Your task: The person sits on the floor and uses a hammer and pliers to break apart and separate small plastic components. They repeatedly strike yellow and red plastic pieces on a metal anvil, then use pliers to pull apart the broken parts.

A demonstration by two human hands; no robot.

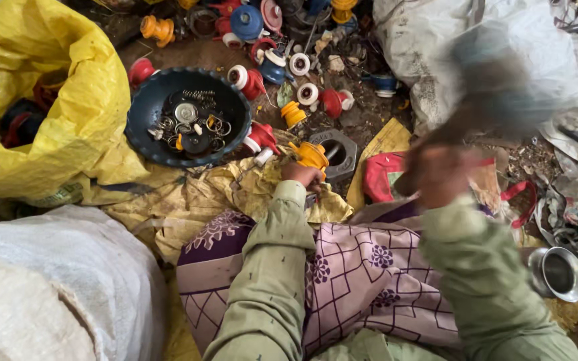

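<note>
My left hand (300, 175) grips a yellow plastic fitting (311, 154) and holds it against a grey metal block with a round hole (342, 152) on the ground. My right hand (436, 175) is raised and blurred by motion; it is closed on the handle of a hammer (496, 80), whose blurred head is up over the white sack. Both arms are in green sleeves, over a lap covered in patterned purple cloth (362, 274).
A dark round bowl (143, 130) holds springs, rings and small metal parts. Red, blue, orange and white plastic fittings (262, 67) lie scattered on the dirt beyond. A yellow sack (48, 87) stands left, white sacks (429, 40) right and lower left, and a steel cup (560, 273) at right.
</note>
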